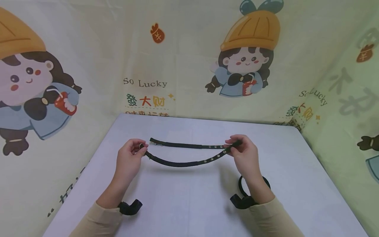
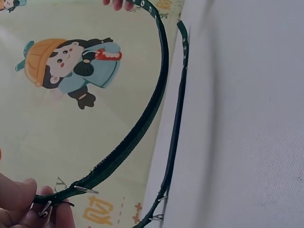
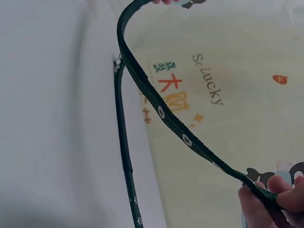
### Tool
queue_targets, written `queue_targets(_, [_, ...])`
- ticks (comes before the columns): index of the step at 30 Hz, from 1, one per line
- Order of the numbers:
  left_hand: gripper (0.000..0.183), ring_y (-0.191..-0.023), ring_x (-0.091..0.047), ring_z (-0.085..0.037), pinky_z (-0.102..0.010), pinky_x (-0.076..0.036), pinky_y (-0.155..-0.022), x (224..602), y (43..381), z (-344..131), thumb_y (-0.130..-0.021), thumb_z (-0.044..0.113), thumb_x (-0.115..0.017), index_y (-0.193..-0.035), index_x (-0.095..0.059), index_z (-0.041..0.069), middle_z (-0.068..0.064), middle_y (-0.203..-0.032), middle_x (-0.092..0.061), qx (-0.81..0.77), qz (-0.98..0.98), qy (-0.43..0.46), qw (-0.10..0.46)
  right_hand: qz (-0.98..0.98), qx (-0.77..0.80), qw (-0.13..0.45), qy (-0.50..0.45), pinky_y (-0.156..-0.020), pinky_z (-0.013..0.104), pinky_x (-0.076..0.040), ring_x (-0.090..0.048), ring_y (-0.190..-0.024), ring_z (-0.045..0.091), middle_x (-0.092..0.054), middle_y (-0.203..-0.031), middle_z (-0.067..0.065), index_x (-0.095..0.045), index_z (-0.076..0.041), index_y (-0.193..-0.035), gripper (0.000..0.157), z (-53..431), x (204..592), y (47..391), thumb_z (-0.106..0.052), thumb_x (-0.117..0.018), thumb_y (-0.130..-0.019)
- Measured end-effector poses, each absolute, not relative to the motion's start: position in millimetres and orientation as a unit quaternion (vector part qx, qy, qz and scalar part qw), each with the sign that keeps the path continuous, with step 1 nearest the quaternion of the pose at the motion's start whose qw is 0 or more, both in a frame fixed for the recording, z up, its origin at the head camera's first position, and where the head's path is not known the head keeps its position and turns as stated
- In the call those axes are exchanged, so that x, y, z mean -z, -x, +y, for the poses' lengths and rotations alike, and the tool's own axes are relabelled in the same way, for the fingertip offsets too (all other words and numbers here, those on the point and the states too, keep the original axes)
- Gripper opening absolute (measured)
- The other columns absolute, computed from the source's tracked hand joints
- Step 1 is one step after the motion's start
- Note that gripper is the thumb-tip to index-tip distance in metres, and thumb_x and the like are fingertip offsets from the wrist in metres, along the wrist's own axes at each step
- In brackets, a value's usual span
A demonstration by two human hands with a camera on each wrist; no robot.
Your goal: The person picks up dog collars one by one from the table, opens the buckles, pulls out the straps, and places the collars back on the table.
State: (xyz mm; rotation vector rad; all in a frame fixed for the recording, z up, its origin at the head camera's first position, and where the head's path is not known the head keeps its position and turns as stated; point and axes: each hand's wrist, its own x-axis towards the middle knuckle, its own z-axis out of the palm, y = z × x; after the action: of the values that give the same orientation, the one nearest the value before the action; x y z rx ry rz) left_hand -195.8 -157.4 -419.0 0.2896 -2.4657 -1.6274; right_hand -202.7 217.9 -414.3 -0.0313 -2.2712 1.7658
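A dark collar [image 1: 177, 164] with metal eyelets hangs in a shallow curve between the two hands, its middle sagging above the white table. My left hand [image 1: 129, 158] pinches the buckle end between thumb and fingers; the metal buckle [image 2: 45, 209] shows in the left wrist view. At the other end, the eyelet tip is pinched by my right hand [image 1: 244, 154], and the eyelets [image 3: 186, 139] run up from it in the right wrist view. A second similar collar [image 1: 180, 144] lies stretched out on the table just behind the held one, its right end hidden by the right hand.
The white table [image 1: 183, 200] reaches to a printed cloth backdrop [image 1: 189, 65] behind and at the sides. A black loop [image 1: 241, 186] shows beside the right forearm, partly hidden by it. Black wrist mounts [image 1: 130, 208] stick out from both sleeves.
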Motion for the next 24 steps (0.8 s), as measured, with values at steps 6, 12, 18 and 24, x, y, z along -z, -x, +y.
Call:
queue_targets(6, [0.027,-0.112,-0.074,-0.025,-0.013,-0.059,-0.087,423,203,-162,-0.104,0.003,-0.068,-0.131,-0.065,0.005,-0.017,-0.128,-0.074,0.578,-0.806,-0.11,0.061,-0.779,-0.615,0.111,0.037,-0.085,0.027,-0.064,-0.081,-0.106,0.022,-0.073,-0.128,0.024,-0.06,-0.004,-0.138,0.044,225,415,204,0.017,-0.054,-0.1])
queue_targets(12, [0.028,-0.112,-0.075,-0.018,-0.025,-0.061,-0.095,429,212,-166,-0.105,0.002,-0.067,-0.132,-0.064,0.003,-0.018,-0.131,-0.073,0.613,-0.78,-0.123,0.034,-0.751,-0.65,0.093,0.065,-0.085,0.03,-0.065,-0.081,-0.107,0.023,-0.07,-0.131,0.025,-0.055,-0.004,-0.144,0.05,233,419,211,0.017,-0.052,-0.099])
queue_targets(18, [0.029,-0.105,-0.076,-0.011,-0.023,-0.062,-0.091,435,222,-170,-0.103,-0.001,-0.068,-0.131,-0.062,-0.001,-0.021,-0.13,-0.071,0.669,-0.734,-0.118,0.012,-0.729,-0.675,0.071,0.091,-0.086,0.033,-0.065,-0.081,-0.108,0.022,-0.073,-0.128,0.019,-0.054,-0.006,-0.145,0.049,242,424,217,0.015,-0.051,-0.101])
queue_targets(24, [0.026,-0.104,-0.076,-0.011,-0.026,-0.063,-0.093,440,230,-172,-0.102,-0.002,-0.069,-0.127,-0.061,0.001,-0.006,-0.116,-0.076,0.706,-0.696,-0.132,0.0,-0.719,-0.686,0.054,0.102,-0.086,0.033,-0.065,-0.081,-0.106,0.019,-0.076,-0.126,0.016,-0.053,-0.007,-0.144,0.046,248,428,222,0.014,-0.051,-0.102])
